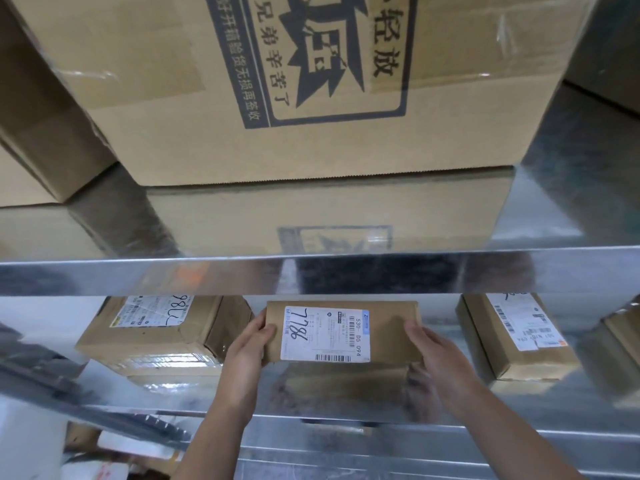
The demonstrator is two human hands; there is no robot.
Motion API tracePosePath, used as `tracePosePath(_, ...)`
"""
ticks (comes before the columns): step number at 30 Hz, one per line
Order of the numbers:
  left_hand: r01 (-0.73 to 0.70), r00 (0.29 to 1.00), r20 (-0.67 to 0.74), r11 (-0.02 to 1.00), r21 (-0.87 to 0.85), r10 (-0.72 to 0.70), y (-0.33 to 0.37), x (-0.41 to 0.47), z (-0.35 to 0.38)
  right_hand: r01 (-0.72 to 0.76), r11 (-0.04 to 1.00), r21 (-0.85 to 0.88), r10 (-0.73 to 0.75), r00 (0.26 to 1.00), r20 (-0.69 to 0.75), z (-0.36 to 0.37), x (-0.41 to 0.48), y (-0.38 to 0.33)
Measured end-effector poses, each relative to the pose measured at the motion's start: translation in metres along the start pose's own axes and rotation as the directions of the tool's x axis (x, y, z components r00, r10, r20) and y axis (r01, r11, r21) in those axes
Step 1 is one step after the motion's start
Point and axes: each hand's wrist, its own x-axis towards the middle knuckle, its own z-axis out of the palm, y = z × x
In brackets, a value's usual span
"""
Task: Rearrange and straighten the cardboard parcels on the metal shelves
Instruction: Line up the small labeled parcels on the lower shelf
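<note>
Where two bare forearms rise from the bottom edge, the nearest thing below the held parcel is the lower shelf [381,441], a shiny metal deck that mirrors what sits on it. Further below and left of that parcel, blurred packages [104,455] lie under the shelf.

The left hand [247,344] grips the held parcel [388,337] at its left end, thumb lying over the front face beside the white shipping label [325,334], the other fingers hidden behind. The right hand [434,351] clasps the right end, fingers curled onto the cardboard. The flat brown parcel faces the camera over the middle of the lower shelf; whether it rests on the metal or is lifted just off cannot be told. Its label carries a handwritten number and a barcode.

Left of the held parcel, near but apart, lies a taped parcel [156,327] turned at an angle. Right of it, well apart, sits a narrow parcel [516,337], also skewed.

Above the held parcel runs the upper shelf [311,275]. On it, directly above, stands a large carton [311,98] printed with dark characters, with a plain box [45,133] close against its left side.
</note>
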Motion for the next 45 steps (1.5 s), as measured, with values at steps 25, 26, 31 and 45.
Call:
tracePosePath(25,0.135,0.99,0.01,0.955,0.264,-0.143,-0.023,0.039,0.016,-0.083,0.891,-0.446,0.077,0.997,-0.031,-0.011,0.025,-0.013)
tracePosePath(26,0.128,0.991,0.008,0.955,0.267,-0.135,-0.025,0.039,0.016,-0.08,0.891,-0.447,0.074,0.997,-0.03,-0.01,0.026,-0.013)
tracePosePath(31,0.123,0.992,-0.004,0.954,0.273,-0.127,-0.031,0.044,0.014,-0.06,0.887,-0.458,0.057,0.998,-0.021,-0.01,0.026,-0.014)
tracePosePath(45,0.171,0.985,-0.049,0.944,0.283,-0.164,-0.035,0.058,0.012,-0.013,0.86,-0.51,-0.004,0.999,-0.033,-0.008,0.03,-0.014)
